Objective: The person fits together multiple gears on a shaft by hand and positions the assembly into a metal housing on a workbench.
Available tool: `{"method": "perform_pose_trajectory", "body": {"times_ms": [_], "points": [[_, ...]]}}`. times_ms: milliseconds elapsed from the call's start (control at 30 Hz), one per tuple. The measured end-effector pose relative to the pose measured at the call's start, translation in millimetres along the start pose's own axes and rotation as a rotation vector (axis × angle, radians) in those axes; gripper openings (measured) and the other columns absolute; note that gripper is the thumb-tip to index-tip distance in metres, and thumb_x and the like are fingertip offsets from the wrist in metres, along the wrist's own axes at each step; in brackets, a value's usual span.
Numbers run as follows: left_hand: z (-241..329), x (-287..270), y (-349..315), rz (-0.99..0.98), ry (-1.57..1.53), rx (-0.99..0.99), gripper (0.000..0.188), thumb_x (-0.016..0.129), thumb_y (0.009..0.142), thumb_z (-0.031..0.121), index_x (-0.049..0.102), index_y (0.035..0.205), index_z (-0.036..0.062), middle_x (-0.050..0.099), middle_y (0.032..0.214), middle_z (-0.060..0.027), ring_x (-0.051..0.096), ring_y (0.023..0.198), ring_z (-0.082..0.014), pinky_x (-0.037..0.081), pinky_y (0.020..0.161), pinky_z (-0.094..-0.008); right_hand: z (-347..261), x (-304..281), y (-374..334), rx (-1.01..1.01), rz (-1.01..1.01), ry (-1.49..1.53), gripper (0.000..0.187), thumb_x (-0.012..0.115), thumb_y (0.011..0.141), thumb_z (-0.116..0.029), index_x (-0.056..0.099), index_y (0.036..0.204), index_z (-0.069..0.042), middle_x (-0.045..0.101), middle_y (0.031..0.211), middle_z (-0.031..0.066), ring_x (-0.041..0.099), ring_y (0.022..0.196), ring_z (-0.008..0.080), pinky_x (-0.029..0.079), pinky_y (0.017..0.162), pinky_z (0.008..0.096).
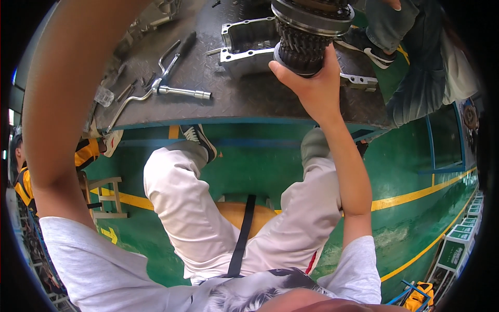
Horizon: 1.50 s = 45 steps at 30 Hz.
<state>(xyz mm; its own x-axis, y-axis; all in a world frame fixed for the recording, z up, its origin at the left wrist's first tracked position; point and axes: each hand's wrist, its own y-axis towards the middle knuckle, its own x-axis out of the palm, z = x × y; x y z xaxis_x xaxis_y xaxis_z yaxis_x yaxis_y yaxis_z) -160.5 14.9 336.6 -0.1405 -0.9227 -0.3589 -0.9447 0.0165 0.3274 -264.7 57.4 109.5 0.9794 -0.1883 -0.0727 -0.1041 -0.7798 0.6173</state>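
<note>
My right hand [314, 88] is wrapped around the lower end of a dark, greasy gear shaft [301, 44], thumb on its left side. The shaft stands tilted over the bench, with helical teeth and a wide metal ring [312, 21] above them; its top is cut off by the picture's edge. My left arm [78, 88] reaches up past the upper edge, so the left hand is out of sight. Just left of the shaft, an open metal housing [247, 52] with bolt holes along its flange lies on the bench.
On the dark metal bench [192, 112] lie a socket wrench [182, 92] with a bent handle, several small tools and a clear plastic piece [104, 96]. A flanged metal part [358, 81] rests at the right edge. Another person's legs [416, 78] are beside the bench; a stool [109, 197] stands left.
</note>
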Motion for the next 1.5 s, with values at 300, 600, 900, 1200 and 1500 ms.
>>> {"method": "perform_pose_trajectory", "body": {"times_ms": [300,600,900,1200,1500], "points": [[-13,16,-4,0.240,-0.183,0.158,0.051,0.056,0.098,0.042,0.068,0.065,0.0045,0.064,0.062,-0.0161,0.064,0.061,-0.0387,0.051,0.058,-0.0470,5,4,-2,0.010,0.016,0.066,0.059,0.089,0.074,-0.015,0.055,0.121,-0.002,0.071,0.106,0.0079,0.067,0.094,0.0144,0.055,0.088,0.0306],[-8,19,-17,0.365,-0.173,0.177,0.028,0.064,0.094,0.032,0.062,0.077,0.0088,0.067,0.080,-0.0072,0.066,0.081,-0.0249,0.052,0.073,-0.0412,2,2,0,-0.044,0.053,0.024,0.061,0.088,0.073,-0.015,0.057,0.123,-0.001,0.072,0.107,0.0093,0.069,0.095,0.0165,0.055,0.090,0.0327],[12,25,-75,0.280,-0.298,0.005,0.073,0.085,0.072,0.038,0.059,0.133,0.0075,0.054,0.144,-0.0131,0.043,0.142,-0.0337,0.031,0.120,-0.0534,9,1,-1,-0.038,0.085,-0.029,0.071,0.091,0.071,-0.022,0.056,0.129,0.000,0.072,0.108,0.0122,0.071,0.097,0.0192,0.055,0.091,0.0340],[49,22,-68,0.519,-1.559,-0.950,0.069,0.071,0.090,0.054,0.058,0.135,0.0024,0.059,0.136,-0.0123,0.054,0.128,-0.0219,0.040,0.109,-0.0413,4,-1,1,-0.017,0.087,-0.036,0.066,0.090,0.071,-0.022,0.058,0.124,0.000,0.072,0.106,0.0121,0.071,0.098,0.0200,0.055,0.091,0.0348],[56,51,-45,0.564,-2.113,-0.918,0.035,0.072,0.095,0.037,0.072,0.105,0.0033,0.069,0.096,-0.0018,0.063,0.091,-0.0091,0.049,0.082,-0.0265,-1,-1,1,-0.019,0.070,-0.073,0.065,0.090,0.072,-0.022,0.055,0.122,0.000,0.072,0.107,0.0124,0.069,0.096,0.0194,0.054,0.091,0.0347]]}}
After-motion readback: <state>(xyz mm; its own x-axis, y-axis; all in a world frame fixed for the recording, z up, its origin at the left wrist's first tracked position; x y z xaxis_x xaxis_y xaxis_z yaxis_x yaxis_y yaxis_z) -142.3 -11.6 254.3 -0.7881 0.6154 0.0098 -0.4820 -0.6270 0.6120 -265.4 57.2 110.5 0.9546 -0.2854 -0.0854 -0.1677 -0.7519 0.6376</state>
